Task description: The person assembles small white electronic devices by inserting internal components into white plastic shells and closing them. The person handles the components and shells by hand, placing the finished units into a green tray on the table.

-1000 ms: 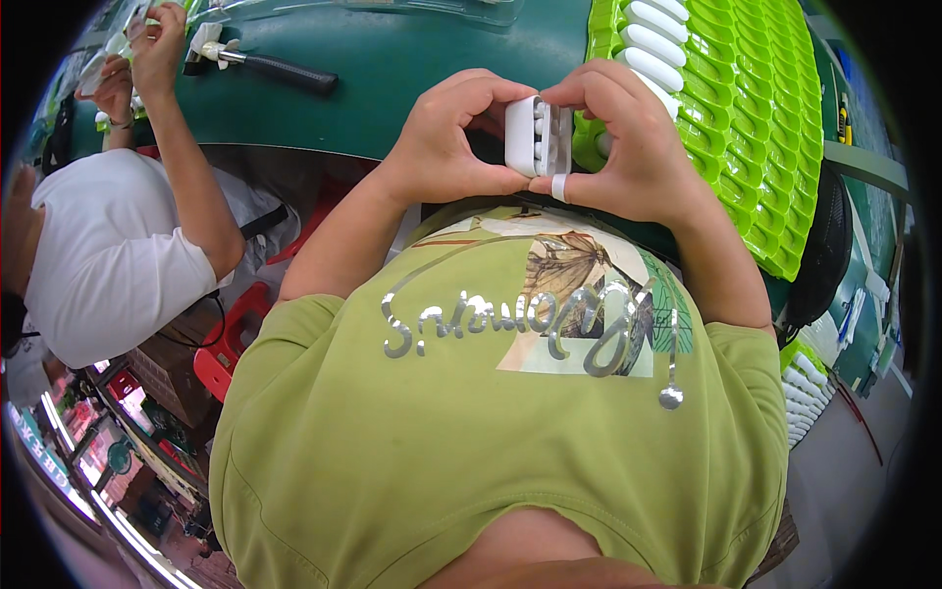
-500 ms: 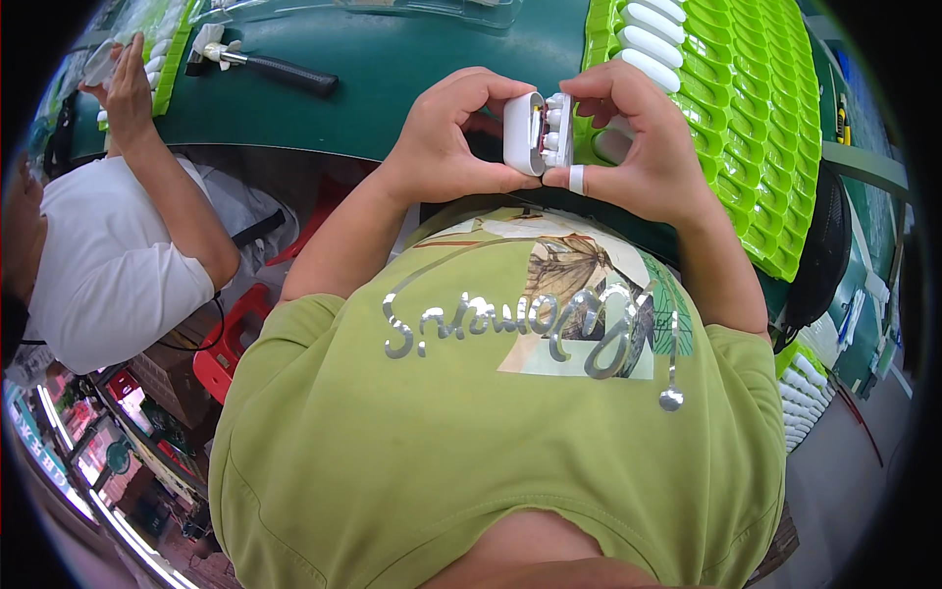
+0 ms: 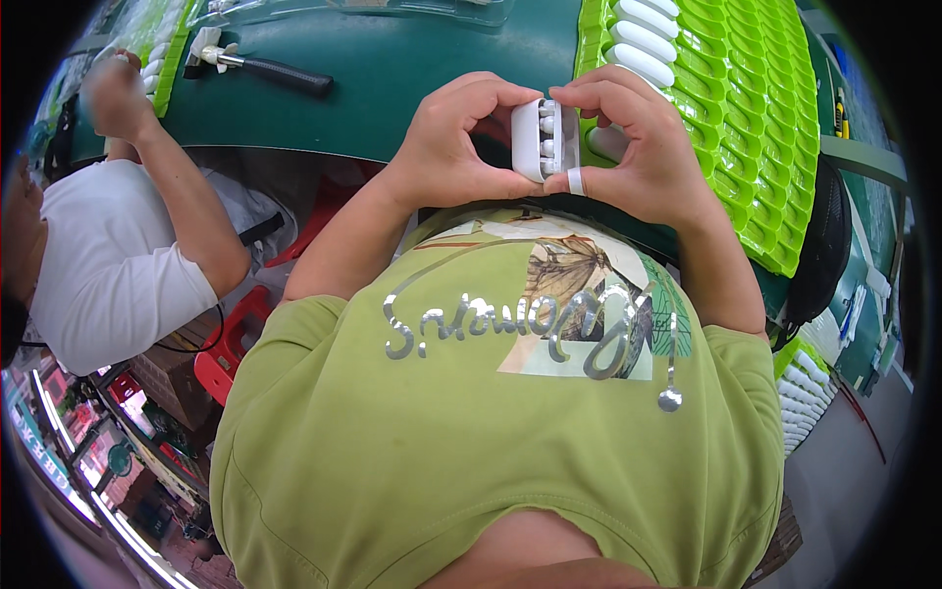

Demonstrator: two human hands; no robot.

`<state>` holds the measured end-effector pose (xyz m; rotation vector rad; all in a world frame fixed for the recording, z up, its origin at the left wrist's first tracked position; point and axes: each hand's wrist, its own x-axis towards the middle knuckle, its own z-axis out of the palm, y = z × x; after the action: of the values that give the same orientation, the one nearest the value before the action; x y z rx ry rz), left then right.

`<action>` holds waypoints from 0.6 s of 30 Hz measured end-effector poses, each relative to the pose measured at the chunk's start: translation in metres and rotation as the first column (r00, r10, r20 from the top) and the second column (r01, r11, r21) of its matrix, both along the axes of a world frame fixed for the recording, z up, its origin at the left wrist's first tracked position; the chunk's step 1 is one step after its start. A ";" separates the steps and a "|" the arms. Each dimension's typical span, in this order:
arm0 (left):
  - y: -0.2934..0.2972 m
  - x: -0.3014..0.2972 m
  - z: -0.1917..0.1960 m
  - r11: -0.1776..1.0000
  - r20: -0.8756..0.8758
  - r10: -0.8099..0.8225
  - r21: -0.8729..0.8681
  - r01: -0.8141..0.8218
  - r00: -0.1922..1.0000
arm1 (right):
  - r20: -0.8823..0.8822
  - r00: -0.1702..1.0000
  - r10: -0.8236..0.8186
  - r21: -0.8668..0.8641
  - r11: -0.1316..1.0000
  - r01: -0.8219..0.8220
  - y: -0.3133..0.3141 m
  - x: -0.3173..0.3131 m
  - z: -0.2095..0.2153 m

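Just left of the green tray (image 3: 756, 147), the left hand (image 3: 453, 139), curled in a half-open C, grips a white shell (image 3: 525, 143) between thumb and finger at its ends; its long axis runs roughly parallel to the tray's left edge. The right hand (image 3: 643, 147), nearer the tray and similarly curled, grips a white inner piece (image 3: 549, 139) lying lengthwise along the shell's tray-facing mouth. Whether the two parts touch cannot be told.

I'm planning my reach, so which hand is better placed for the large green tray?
Probably your right hand: it overlaps the green molded tray in view, while your left hand sits left of the white case.
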<state>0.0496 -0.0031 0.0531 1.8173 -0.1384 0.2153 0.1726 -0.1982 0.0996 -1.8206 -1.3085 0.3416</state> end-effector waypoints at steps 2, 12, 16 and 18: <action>-0.002 0.000 0.001 1.000 -0.002 0.001 0.004 -0.001 1.000 | 0.009 1.000 0.008 -0.004 1.000 -0.008 -0.002 0.001 0.001; -0.009 0.000 0.005 0.999 0.073 0.006 0.053 -0.010 0.997 | 0.028 0.998 0.053 -0.020 0.998 -0.052 -0.007 0.005 0.005; -0.012 0.001 0.005 0.999 0.040 0.014 0.044 -0.016 0.999 | 0.077 0.996 0.050 0.015 0.999 -0.051 -0.008 0.004 0.004; -0.013 0.001 0.004 0.999 0.027 0.017 0.031 -0.018 1.000 | 0.084 0.995 0.050 0.020 0.998 -0.052 -0.009 0.004 0.004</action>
<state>0.0509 -0.0166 0.0574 1.8477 -0.1454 0.2506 0.1767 -0.2068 0.1040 -1.8017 -1.4130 0.2799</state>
